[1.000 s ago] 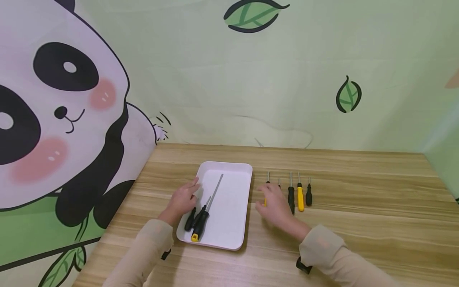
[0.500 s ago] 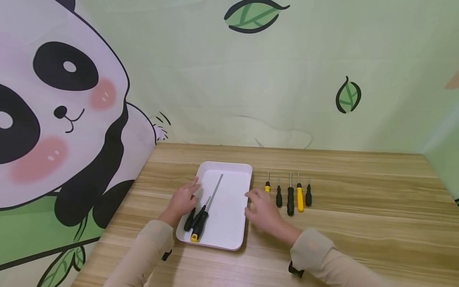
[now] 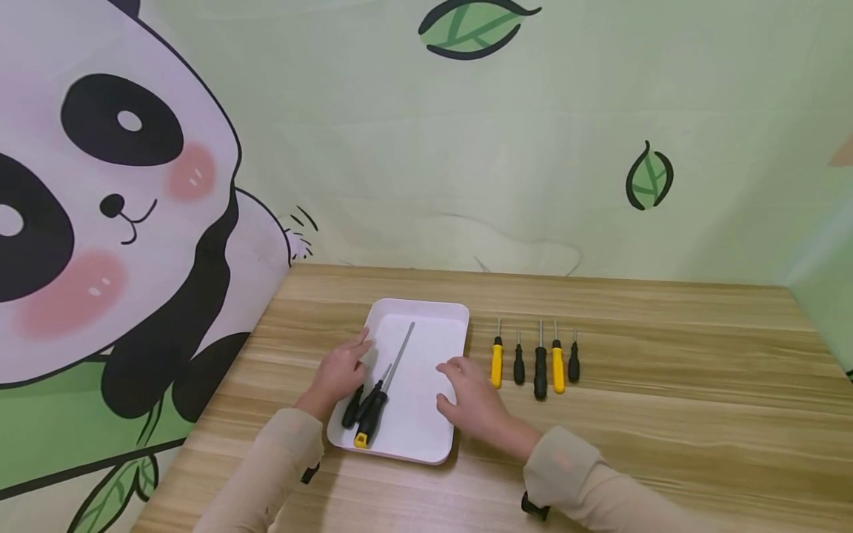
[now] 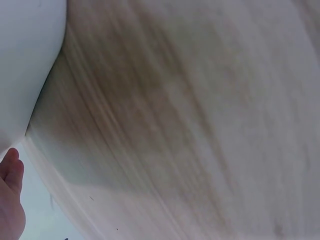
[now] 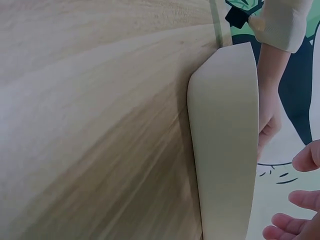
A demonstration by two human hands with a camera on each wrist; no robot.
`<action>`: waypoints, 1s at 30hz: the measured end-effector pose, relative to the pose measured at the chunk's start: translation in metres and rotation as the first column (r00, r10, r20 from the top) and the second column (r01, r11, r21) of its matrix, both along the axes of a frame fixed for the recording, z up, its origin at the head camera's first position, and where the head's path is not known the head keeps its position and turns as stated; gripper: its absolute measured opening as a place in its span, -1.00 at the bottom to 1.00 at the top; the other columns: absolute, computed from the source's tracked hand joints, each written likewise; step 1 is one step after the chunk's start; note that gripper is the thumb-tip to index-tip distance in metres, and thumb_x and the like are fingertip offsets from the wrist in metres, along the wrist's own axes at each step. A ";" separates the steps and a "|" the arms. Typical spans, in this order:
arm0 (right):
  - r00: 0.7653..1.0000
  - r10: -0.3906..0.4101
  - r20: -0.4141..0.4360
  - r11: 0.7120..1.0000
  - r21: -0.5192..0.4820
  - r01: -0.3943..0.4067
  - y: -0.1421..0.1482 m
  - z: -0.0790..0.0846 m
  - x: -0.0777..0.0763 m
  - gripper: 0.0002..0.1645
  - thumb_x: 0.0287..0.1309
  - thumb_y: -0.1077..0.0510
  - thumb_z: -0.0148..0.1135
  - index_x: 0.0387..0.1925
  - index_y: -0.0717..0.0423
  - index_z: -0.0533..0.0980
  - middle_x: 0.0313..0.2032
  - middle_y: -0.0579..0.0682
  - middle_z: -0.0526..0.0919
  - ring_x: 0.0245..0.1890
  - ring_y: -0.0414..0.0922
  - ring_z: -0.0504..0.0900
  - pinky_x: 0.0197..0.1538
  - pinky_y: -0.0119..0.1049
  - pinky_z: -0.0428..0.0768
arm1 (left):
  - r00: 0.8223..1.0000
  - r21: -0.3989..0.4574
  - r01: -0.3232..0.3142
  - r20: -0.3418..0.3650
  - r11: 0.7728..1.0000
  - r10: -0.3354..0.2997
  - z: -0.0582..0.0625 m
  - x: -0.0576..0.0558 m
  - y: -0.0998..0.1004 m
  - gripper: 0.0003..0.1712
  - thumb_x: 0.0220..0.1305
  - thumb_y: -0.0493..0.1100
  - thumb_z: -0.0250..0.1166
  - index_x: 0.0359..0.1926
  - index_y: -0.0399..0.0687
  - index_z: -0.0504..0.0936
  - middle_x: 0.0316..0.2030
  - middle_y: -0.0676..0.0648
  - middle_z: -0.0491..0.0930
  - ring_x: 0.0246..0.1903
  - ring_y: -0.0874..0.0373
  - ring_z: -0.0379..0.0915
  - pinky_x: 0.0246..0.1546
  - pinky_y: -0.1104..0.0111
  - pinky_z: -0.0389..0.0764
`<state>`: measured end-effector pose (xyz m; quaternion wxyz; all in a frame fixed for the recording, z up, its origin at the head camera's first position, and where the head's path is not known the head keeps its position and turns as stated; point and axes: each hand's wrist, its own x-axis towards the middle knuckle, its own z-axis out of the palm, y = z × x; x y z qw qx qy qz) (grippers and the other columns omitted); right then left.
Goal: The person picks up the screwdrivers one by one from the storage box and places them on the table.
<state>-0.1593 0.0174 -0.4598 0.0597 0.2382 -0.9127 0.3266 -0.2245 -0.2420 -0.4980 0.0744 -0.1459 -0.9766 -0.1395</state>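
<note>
Nearest, in the lower middle of the head view, three dark-handled screwdrivers (image 3: 375, 414) lie at the left inside the white tray (image 3: 420, 437). Slightly beyond, the right hand (image 3: 476, 400) hangs over the tray's right rim, thumb and fingers parted, holding nothing. The left hand (image 3: 340, 374) rests fingers on the left rim and appears not to grip it. Right of centre, five more screwdrivers (image 3: 540, 374) lie in a row on the table (image 3: 633, 444). So, judging by the layout, three are inside and five remain outside.
</note>
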 end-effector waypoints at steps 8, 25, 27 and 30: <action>0.998 0.033 0.050 0.999 0.009 -0.033 -0.010 -0.002 0.000 -0.52 -0.01 0.11 0.13 -0.01 0.21 0.42 -0.03 0.15 0.44 -0.03 0.04 0.43 0.01 -0.12 0.46 | 0.999 -0.004 0.007 -0.032 1.000 -0.007 -0.001 0.000 -0.001 -0.48 -0.06 -0.33 0.06 0.03 -0.22 0.49 0.16 -0.13 0.36 0.03 -0.07 0.40 -0.18 0.14 0.49; 0.995 0.044 0.088 0.999 -0.001 -0.044 -0.034 -0.014 0.000 -0.50 -0.01 0.09 0.11 0.00 0.23 0.40 -0.05 0.14 0.45 -0.06 0.02 0.44 0.00 -0.13 0.44 | 1.000 -0.020 -0.003 -0.025 1.000 0.003 -0.002 -0.001 -0.001 -0.49 -0.04 -0.30 0.06 0.04 -0.19 0.49 0.17 -0.10 0.35 0.07 -0.03 0.38 -0.19 0.15 0.49; 0.995 0.044 0.090 0.999 -0.003 -0.044 -0.037 -0.016 0.000 -0.50 -0.02 0.09 0.11 0.00 0.23 0.40 -0.05 0.14 0.45 -0.06 0.03 0.44 0.01 -0.13 0.44 | 1.000 -0.020 -0.003 -0.023 1.000 0.003 -0.002 -0.001 -0.001 -0.49 -0.04 -0.30 0.05 0.05 -0.19 0.49 0.18 -0.10 0.35 0.07 -0.03 0.38 -0.19 0.15 0.49; 0.995 0.039 0.096 0.999 -0.004 -0.038 -0.040 -0.017 0.001 -0.50 -0.02 0.09 0.11 -0.01 0.23 0.41 -0.05 0.15 0.45 -0.06 0.03 0.44 0.00 -0.13 0.44 | 1.000 -0.017 -0.006 -0.016 1.000 0.005 -0.002 0.000 -0.001 -0.48 -0.03 -0.30 0.05 0.05 -0.19 0.48 0.18 -0.09 0.34 0.08 -0.03 0.37 -0.18 0.14 0.49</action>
